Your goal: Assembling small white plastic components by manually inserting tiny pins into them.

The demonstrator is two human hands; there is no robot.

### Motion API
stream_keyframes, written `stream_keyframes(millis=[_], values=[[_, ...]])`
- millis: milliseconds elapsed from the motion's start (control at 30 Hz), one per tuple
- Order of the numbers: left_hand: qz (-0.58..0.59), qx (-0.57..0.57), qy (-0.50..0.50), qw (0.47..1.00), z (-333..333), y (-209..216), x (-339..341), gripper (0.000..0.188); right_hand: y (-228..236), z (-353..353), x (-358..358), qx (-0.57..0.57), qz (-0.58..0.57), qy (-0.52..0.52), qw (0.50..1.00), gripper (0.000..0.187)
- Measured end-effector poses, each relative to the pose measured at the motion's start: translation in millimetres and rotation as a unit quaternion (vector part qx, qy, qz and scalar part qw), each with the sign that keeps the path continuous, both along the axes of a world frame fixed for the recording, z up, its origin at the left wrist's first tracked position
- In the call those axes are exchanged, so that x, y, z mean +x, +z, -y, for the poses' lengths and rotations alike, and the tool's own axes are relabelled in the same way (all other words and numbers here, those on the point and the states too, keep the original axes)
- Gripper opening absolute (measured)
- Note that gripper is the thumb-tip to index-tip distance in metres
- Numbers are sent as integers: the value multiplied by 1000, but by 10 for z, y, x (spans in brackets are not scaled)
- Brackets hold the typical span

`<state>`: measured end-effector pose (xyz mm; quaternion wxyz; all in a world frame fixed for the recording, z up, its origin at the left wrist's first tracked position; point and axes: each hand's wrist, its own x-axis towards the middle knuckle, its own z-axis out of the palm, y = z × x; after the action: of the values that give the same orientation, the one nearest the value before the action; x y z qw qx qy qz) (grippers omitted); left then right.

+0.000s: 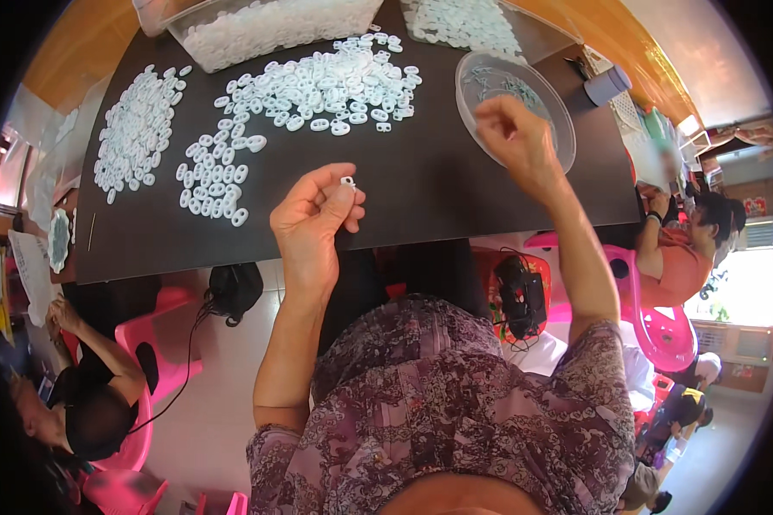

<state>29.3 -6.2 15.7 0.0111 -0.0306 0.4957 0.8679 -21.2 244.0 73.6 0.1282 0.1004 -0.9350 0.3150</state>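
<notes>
My left hand [311,210] is closed over the near part of the table, pinching a small white plastic piece [348,182] between thumb and forefinger. My right hand [524,142] hangs above a round clear tray [561,142], its fingers curled together. Whatever those fingertips may hold is too small to make out. Small grey-green parts [519,87] lie scattered in that tray. Past my left hand spreads a heap of white oval plastic pieces with holes [335,86]. A looser group of the same ovals [215,180] lies to its left.
Another pile of white pieces [137,133] covers the dark table's [404,206] left side. Two clear bins [270,39] of white parts stand at the back. A grey cup [607,86] is at the right. Seated people [680,253] flank the table, with pink chairs [661,335].
</notes>
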Motion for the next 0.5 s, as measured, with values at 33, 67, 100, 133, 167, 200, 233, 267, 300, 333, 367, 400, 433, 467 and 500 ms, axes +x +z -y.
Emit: stream_keyframes(millis=[33,67,100,133,167,200,233,267,300,333,367,400,433,467,500], values=[[0,1,1,1000,-9,12,7,10,13,147,71,-80,22,8,996,9],[4,10,-8,1000,-22,11,11,10,-14,261,128,-79,23,7,997,9],[8,19,-17,1000,-35,11,16,10,-45,372,174,-114,25,65,991,9],[9,19,-17,1000,-40,17,24,10,-75,480,209,-150,27,124,981,9],[9,21,-15,1000,-43,24,28,9,-93,579,233,-150,28,123,981,9],[9,22,-14,1000,-40,27,32,9,-99,673,252,-184,62,155,969,9],[10,22,-12,1000,-28,29,40,9,-99,752,262,-217,97,188,953,8],[12,27,-17,999,-14,30,52,9,-99,815,273,-217,98,189,953,8],[15,32,-22,999,-2,28,65,8,-99,870,283,-258,137,185,938,7],[15,33,-21,999,0,26,74,8,-92,906,288,-297,176,180,921,6],[10,26,-20,999,0,22,84,9,-85,928,291,-308,195,176,914,7],[4,20,-20,1000,-2,17,87,9,-91,944,294,-306,196,176,915,7],[4,21,-19,1000,-4,8,92,9,-106,958,304,-302,199,174,916,9],[-9,23,-16,1000,-7,-2,97,9,-115,967,313,-298,202,171,917,11],[-23,26,-14,999,-7,-10,100,10,-119,972,323,-296,202,171,918,11]])
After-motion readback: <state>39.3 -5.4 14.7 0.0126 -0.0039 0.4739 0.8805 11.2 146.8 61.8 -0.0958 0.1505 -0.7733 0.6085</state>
